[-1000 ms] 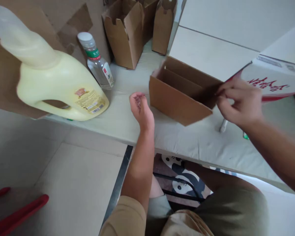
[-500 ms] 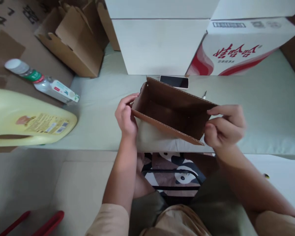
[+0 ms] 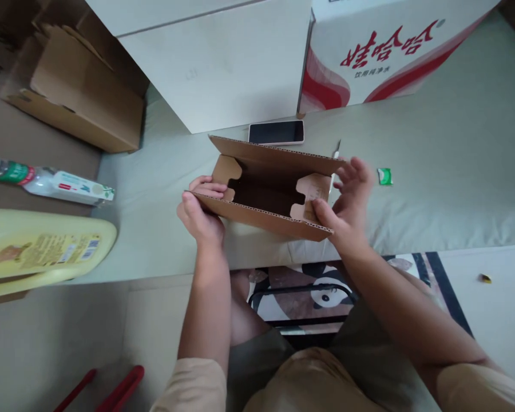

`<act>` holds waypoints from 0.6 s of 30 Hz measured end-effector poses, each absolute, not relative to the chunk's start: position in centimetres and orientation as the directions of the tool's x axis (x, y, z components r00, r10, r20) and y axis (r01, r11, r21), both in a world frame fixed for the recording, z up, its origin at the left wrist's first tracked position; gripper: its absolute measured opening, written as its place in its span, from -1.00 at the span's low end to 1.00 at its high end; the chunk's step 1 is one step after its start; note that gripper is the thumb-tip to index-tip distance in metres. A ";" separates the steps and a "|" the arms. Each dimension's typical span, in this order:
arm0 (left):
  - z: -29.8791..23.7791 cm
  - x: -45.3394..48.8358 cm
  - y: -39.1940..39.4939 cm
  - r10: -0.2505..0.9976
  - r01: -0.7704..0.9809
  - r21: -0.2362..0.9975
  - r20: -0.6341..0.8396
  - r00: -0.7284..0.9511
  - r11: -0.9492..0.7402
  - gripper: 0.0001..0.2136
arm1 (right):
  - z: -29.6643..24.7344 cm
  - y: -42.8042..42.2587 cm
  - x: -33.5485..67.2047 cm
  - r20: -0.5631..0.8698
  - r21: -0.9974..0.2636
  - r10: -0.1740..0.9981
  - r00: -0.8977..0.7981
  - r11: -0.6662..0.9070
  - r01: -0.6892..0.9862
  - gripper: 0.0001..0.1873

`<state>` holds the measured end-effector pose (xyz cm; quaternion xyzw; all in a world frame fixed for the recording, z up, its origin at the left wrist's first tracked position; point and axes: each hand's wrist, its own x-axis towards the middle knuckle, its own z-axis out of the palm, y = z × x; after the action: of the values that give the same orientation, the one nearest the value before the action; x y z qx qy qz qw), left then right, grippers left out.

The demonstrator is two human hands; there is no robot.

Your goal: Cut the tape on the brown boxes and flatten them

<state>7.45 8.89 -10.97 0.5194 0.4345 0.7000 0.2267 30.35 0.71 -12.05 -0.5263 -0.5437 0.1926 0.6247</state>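
Observation:
A small brown corrugated cardboard box [image 3: 274, 160] stands open-topped on the pale padded surface [image 3: 433, 189], just in front of me. My left hand [image 3: 199, 209] grips its left end, thumb on the near wall and fingers on the end flap. My right hand [image 3: 343, 206] holds the right end, thumb pressing the notched right flap inward and fingers spread along the outside. Both end flaps are folded into the box.
A phone [image 3: 276, 132] lies screen-up behind the box, against large white cartons [image 3: 214, 74] and a red-printed carton [image 3: 381, 51]. A green packet [image 3: 385, 176] lies right. Left are a clear bottle [image 3: 51, 182], a yellow jug [image 3: 38, 249] and folded brown boxes [image 3: 77, 97].
My left hand came from the open table onto the box's left end. The box was squared up between both hands and its two end flaps were folded inward. The view swung right.

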 end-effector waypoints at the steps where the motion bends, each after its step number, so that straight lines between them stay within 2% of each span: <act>1: -10.9 7.5 9.0 0.760 0.142 0.832 0.549 -0.348 -0.536 -0.42 | -12.1 0.8 30.3 0.398 -0.912 0.873 0.283 0.342 0.227 -0.23; 4: -11.1 7.5 9.3 0.748 0.166 0.814 0.578 -0.326 -0.556 -0.53 | -12.2 1.2 30.0 0.283 -0.957 0.942 0.179 0.289 -0.005 -0.24; 6: -11.5 7.3 9.6 0.759 0.179 0.825 0.564 -0.326 -0.536 -0.56 | -12.2 1.3 29.9 0.269 -0.956 0.947 0.176 0.284 -0.068 -0.32; 8: -11.9 6.9 9.9 0.772 0.176 0.837 0.547 -0.323 -0.519 -0.52 | -12.5 1.3 29.8 0.273 -0.955 0.942 0.197 0.290 -0.067 -0.48; 11: -12.3 6.4 10.0 0.790 0.167 0.848 0.530 -0.309 -0.504 -0.52 | -13.1 1.2 29.9 0.317 -0.948 0.930 0.188 0.319 0.018 -0.70; 16: -12.0 6.0 9.8 0.807 0.190 0.848 0.529 -0.261 -0.495 -0.55 | -13.7 1.0 30.0 0.405 -0.914 0.904 0.137 0.395 0.093 -0.48; 18: -11.8 5.9 9.8 0.819 0.210 0.846 0.530 -0.222 -0.491 -0.56 | -13.6 0.9 30.0 0.416 -0.906 0.900 0.133 0.397 0.144 -0.48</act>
<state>5.90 9.84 -11.79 0.5769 0.4456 0.6422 0.2370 30.03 0.94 -13.57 -0.4507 -0.5792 0.3135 0.6026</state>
